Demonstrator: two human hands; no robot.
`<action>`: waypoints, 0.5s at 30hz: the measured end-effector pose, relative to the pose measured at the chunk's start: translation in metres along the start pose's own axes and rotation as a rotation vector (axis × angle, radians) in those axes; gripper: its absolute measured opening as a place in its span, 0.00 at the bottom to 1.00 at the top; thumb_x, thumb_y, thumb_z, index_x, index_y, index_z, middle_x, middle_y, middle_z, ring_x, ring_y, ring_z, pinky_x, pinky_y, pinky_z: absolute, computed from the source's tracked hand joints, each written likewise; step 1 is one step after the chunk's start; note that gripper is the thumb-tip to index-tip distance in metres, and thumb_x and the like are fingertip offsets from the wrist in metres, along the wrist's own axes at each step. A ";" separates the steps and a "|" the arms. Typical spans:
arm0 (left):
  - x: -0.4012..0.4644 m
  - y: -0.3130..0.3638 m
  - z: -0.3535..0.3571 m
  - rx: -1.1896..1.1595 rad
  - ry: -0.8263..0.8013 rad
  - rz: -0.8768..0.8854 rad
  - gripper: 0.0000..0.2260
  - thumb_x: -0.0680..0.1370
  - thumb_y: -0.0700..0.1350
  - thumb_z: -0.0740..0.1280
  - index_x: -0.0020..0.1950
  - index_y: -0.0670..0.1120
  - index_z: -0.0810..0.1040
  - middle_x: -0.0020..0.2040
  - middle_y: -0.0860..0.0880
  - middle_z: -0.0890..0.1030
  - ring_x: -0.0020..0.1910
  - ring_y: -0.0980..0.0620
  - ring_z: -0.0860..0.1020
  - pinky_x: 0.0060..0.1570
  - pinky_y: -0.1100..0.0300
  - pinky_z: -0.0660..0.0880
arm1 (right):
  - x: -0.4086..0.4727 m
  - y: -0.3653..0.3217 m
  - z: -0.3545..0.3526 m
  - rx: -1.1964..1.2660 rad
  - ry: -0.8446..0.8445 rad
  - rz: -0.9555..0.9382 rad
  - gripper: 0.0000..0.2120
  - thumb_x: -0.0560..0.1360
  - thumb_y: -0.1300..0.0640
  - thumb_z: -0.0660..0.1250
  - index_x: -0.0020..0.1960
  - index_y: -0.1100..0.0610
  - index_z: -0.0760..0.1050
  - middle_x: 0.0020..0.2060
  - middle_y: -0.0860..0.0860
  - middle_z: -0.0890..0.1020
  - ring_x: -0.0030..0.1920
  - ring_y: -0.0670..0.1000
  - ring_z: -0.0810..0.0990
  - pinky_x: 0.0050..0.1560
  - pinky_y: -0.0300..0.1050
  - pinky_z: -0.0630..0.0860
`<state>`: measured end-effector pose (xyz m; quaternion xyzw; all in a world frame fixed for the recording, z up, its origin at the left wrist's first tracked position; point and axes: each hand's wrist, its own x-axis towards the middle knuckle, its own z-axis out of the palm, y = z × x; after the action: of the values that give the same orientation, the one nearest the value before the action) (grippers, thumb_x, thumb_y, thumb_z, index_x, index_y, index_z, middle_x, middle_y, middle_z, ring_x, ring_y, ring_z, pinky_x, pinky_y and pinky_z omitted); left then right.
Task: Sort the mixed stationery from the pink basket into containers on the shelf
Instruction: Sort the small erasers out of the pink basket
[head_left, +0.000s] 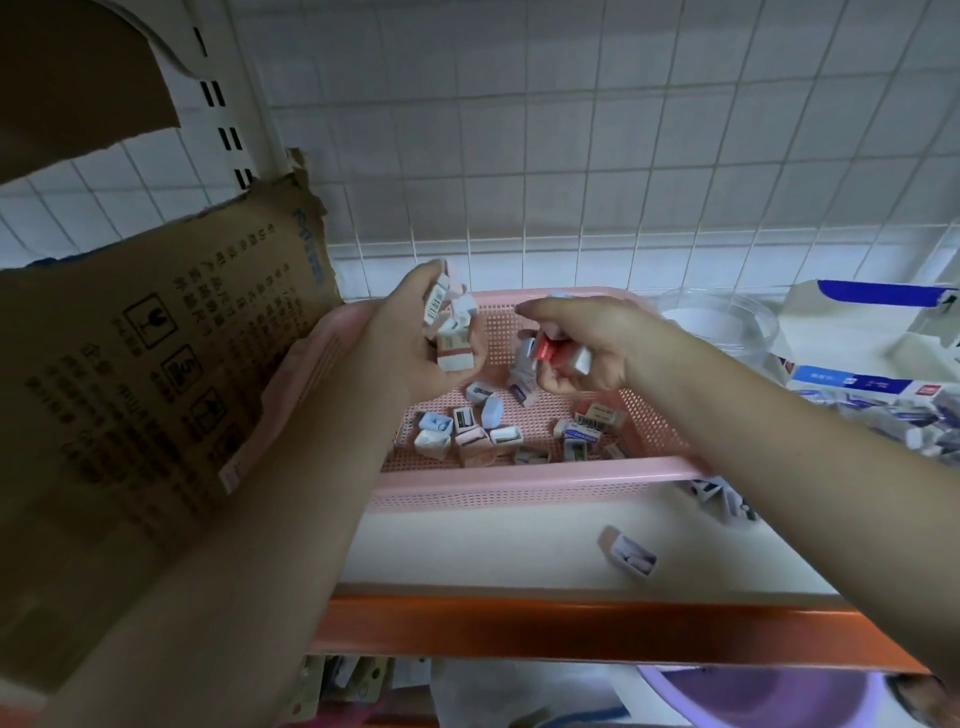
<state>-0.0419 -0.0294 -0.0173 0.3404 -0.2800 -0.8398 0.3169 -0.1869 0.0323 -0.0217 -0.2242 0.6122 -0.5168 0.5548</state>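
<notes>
Shelf, front strip at 6 o'clock: bare but for one small box, lying alone.
Pink basket, centre: open top; floor bare at 12 o'clock, small boxes scattered from 6 to 4 o'clock.
Above the basket: left hand and right hand, both gripping small items, narrow gap between them.
Cardboard box, 9 o'clock: tall wall touching the basket's left side.
Clear tub, 2 o'clock; carton and loose packets, 3 o'clock, crowd the right.
</notes>
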 end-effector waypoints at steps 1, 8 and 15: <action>0.001 -0.003 -0.001 0.061 0.043 0.017 0.10 0.75 0.50 0.68 0.41 0.44 0.73 0.35 0.48 0.75 0.33 0.54 0.73 0.30 0.66 0.72 | 0.000 0.000 0.001 -0.061 0.042 -0.048 0.05 0.78 0.59 0.64 0.44 0.56 0.70 0.32 0.54 0.76 0.25 0.50 0.73 0.24 0.35 0.71; -0.003 -0.018 0.002 0.312 0.079 0.151 0.09 0.73 0.49 0.67 0.35 0.48 0.73 0.30 0.52 0.74 0.22 0.57 0.70 0.25 0.70 0.68 | -0.020 0.003 -0.013 0.017 0.149 -0.255 0.10 0.76 0.67 0.63 0.40 0.55 0.74 0.36 0.56 0.74 0.29 0.50 0.69 0.24 0.35 0.65; -0.017 -0.048 0.052 0.292 -0.043 0.250 0.11 0.74 0.52 0.67 0.38 0.47 0.72 0.29 0.51 0.72 0.26 0.57 0.71 0.24 0.68 0.69 | -0.072 0.006 -0.079 0.195 0.286 -0.394 0.08 0.76 0.65 0.63 0.41 0.55 0.75 0.34 0.55 0.76 0.31 0.51 0.72 0.26 0.37 0.67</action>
<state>-0.0876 0.0272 -0.0114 0.3275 -0.4457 -0.7514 0.3600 -0.2370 0.1262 -0.0062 -0.2093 0.5764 -0.6979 0.3700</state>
